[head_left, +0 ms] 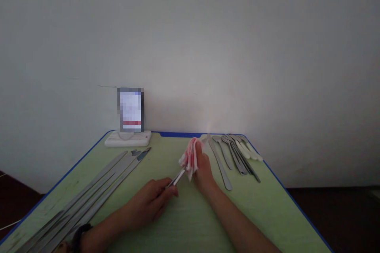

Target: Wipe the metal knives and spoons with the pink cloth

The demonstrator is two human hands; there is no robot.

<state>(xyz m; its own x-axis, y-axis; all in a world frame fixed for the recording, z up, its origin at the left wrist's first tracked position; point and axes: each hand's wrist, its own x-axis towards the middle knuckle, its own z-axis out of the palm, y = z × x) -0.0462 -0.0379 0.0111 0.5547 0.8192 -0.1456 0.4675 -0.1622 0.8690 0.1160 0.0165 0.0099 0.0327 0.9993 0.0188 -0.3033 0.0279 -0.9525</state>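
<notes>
My left hand (154,199) is closed on the handle end of a metal utensil (177,178) that lies low over the green table (184,225). My right hand (203,170) is closed on a red-and-white cloth (190,158), which is wrapped round the far end of the same utensil. That end is hidden inside the cloth. A dark band sits on my left wrist.
Several long metal strips (97,189) lie in a row at the left. Several spoons, forks and knives (234,152) lie at the back right. A small screen on a white stand (130,126) stands at the back edge against the wall.
</notes>
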